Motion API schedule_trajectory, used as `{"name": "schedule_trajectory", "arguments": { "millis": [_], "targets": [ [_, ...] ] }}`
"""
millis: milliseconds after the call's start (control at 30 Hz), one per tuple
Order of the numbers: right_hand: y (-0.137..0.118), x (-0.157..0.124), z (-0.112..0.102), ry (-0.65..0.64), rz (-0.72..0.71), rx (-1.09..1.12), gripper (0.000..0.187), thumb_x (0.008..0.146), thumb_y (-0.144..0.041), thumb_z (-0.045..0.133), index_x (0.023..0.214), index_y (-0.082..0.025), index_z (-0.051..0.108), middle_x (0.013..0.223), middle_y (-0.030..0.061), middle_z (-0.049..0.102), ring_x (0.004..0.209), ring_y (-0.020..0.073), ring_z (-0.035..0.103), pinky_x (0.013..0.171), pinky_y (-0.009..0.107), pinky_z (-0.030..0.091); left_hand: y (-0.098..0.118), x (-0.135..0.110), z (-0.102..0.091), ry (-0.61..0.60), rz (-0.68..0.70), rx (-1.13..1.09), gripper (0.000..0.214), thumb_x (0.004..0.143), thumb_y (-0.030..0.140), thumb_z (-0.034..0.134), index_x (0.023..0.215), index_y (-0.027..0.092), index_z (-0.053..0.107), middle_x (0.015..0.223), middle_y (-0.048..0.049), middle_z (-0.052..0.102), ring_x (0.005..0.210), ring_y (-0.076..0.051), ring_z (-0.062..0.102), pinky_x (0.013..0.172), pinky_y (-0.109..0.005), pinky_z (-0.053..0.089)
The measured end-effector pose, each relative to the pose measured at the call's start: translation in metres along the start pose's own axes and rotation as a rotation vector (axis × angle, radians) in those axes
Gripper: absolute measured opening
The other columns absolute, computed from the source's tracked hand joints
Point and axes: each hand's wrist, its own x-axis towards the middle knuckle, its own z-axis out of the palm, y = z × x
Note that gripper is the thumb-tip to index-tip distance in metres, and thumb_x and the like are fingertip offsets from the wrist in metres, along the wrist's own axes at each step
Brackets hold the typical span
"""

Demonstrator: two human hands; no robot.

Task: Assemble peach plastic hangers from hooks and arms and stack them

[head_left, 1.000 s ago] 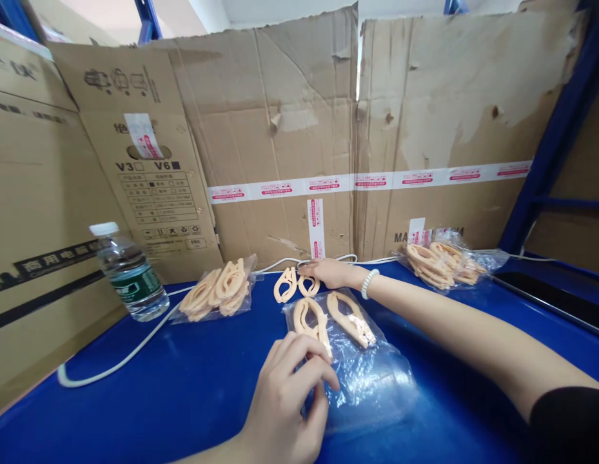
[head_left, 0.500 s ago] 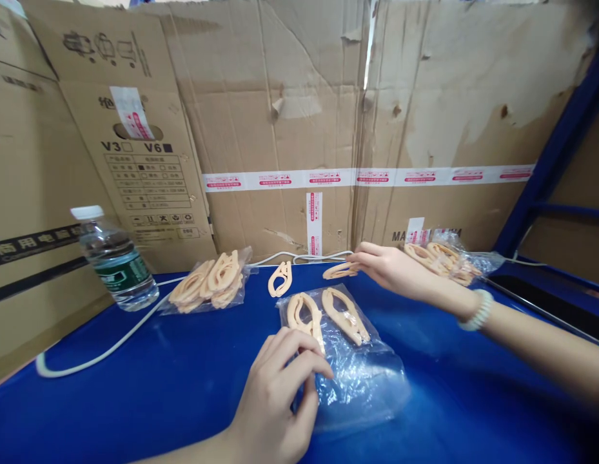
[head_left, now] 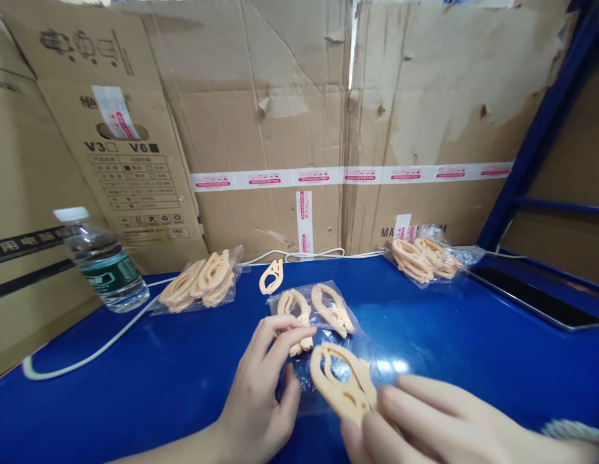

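Hanger (head_left: 330, 388) pinched in my right fingers (head_left: 396, 401)
Bag (head_left: 323, 336) at eleven o'clock, hanger's long axis pointing likewise; my left fingers (head_left: 285, 346), apart, nearer.

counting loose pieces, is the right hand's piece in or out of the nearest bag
Out: the right hand holds the piece in front of the bag, uncovered.

There it is in your right hand (head_left: 439, 419), the pale peach looped piece (head_left: 338, 396), hollow-centred, tilted, its rounded end pointing away from you and leftward, in front of the clear bag (head_left: 306, 383)! That bag lies crinkled and glinting before you, and at its far end you've got the left piece (head_left: 304, 312), partly behind your left hand (head_left: 260, 386), and the right piece (head_left: 338, 323), slanting, narrow end towards you
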Motion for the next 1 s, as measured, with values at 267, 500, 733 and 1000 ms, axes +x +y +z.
{"name": "schedule_trajectory", "arguments": {
  "millis": [267, 500, 733, 1000],
  "targets": [
    [0.038, 0.012, 0.046, -0.079, -0.114, -0.134, 0.027, 0.09, -0.008, 0.044, 0.081, -0.01, 0.07, 0.076, 0.0105, 0.062, 0.067, 0.021, 0.055, 0.059, 0.036, 0.043, -0.002, -0.002, 0.001, 0.0, 0.036, 0.04, 0.059, 0.076, -0.005, 0.038, 0.126, 0.024, 0.05, 0.119, -0.0088, 0.049, 0.109, -0.022, 0.053, 0.093, -0.036, 0.049],
    [0.04, 0.003, 0.057, -0.077, -0.022, -0.179, 0.028, 0.091, -0.008, 0.043, 0.074, -0.015, 0.064, 0.072, 0.0079, 0.057, 0.071, 0.0223, 0.048, 0.065, 0.038, 0.036, -0.002, -0.003, 0.001, -0.083, 0.05, 0.011, 0.063, 0.068, -0.007, 0.038, 0.122, 0.023, 0.052, 0.115, -0.0086, 0.052, 0.105, -0.024, 0.053, 0.09, -0.039, 0.048],
    [0.063, 0.011, 0.055, -0.293, 0.391, 0.208, 0.023, 0.078, -0.028, 0.073, 0.083, -0.019, 0.053, 0.089, 0.0061, 0.056, 0.078, 0.0208, 0.049, 0.063, 0.031, 0.041, -0.001, -0.003, 0.001, -0.148, 0.044, 0.0, 0.055, 0.067, -0.005, 0.038, 0.109, 0.023, 0.058, 0.108, -0.0074, 0.058, 0.095, -0.024, 0.054, 0.08, -0.039, 0.047],
    [0.123, 0.053, 0.08, -0.276, 0.303, 0.653, 0.012, 0.092, -0.019, 0.056, 0.101, -0.013, 0.062, 0.096, 0.0076, 0.066, 0.09, 0.0175, 0.06, 0.083, 0.033, 0.049, 0.002, 0.002, 0.0, -0.065, -0.01, -0.026, 0.033, 0.077, -0.003, 0.04, 0.088, 0.023, 0.058, 0.094, -0.003, 0.061, 0.086, -0.021, 0.055, 0.074, -0.035, 0.041]
  ]
}}
